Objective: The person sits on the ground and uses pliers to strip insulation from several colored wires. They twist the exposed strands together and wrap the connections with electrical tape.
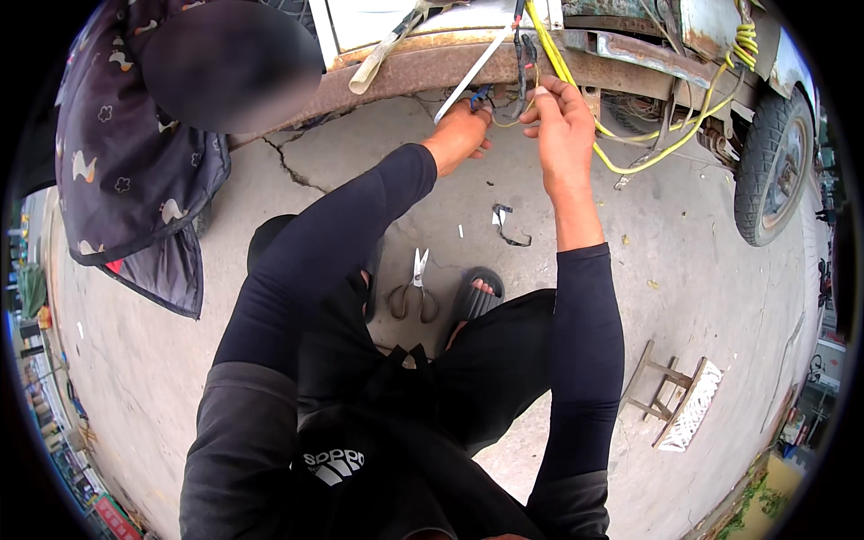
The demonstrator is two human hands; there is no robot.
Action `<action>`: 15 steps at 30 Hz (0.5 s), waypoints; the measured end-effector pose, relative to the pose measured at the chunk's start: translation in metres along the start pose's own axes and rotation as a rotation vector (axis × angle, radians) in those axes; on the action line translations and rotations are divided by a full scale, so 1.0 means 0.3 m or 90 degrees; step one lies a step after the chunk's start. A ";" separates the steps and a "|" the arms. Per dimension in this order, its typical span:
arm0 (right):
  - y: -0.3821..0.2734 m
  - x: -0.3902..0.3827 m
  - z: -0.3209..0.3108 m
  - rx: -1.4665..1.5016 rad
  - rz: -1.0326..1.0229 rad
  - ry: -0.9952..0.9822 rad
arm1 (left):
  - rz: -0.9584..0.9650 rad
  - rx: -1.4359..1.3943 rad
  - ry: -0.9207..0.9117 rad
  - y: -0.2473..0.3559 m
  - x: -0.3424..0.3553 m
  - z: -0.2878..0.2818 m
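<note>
At the rusty edge of a vehicle's underside, my left hand (461, 135) is closed, with something blue (481, 93) at its fingertips that I cannot make out. My right hand (562, 121) pinches a thin yellowish wire (537, 76), which loops down toward my left hand. Between the hands hang dark wires (522, 67) with a touch of red. A white rod (472, 75) slants down close to my left hand. Thick yellow cables (548, 36) run down behind my right hand and curve off to the right.
Scissors (414, 290) lie on the concrete between my feet. A black strip (513, 230) lies farther forward. A folding stool (681, 400) is at the right, below a vehicle wheel (776, 171). A wooden-handled tool (382, 58) rests at the rusty beam. Another person's patterned garment (135, 171) is at the left.
</note>
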State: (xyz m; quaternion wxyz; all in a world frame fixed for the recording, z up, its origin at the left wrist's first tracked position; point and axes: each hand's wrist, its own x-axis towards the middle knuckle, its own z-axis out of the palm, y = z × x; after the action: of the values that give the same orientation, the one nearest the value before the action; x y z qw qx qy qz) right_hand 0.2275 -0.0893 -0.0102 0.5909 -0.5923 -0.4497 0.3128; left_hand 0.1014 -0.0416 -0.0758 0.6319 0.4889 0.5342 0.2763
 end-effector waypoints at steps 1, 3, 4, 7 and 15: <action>-0.021 0.000 0.004 0.048 0.026 -0.001 | 0.017 0.008 0.007 0.005 -0.010 -0.002; -0.047 -0.001 0.015 0.030 0.008 0.005 | 0.103 0.154 0.062 0.004 -0.020 -0.014; -0.061 -0.002 0.020 0.021 0.000 0.007 | 0.172 0.292 0.110 -0.005 -0.025 -0.027; -0.095 0.001 0.003 -0.070 -0.045 0.003 | 0.326 0.441 0.202 0.026 -0.138 -0.011; -0.170 0.034 0.002 -0.164 -0.034 -0.047 | 0.327 0.191 0.078 0.213 -0.304 -0.022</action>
State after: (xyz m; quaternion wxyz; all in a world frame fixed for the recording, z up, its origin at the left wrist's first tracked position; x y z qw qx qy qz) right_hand 0.2227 -0.0852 0.0415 0.5010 -0.6392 -0.5233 0.2581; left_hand 0.0809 -0.0953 0.0196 0.4287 0.6783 0.4651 0.3737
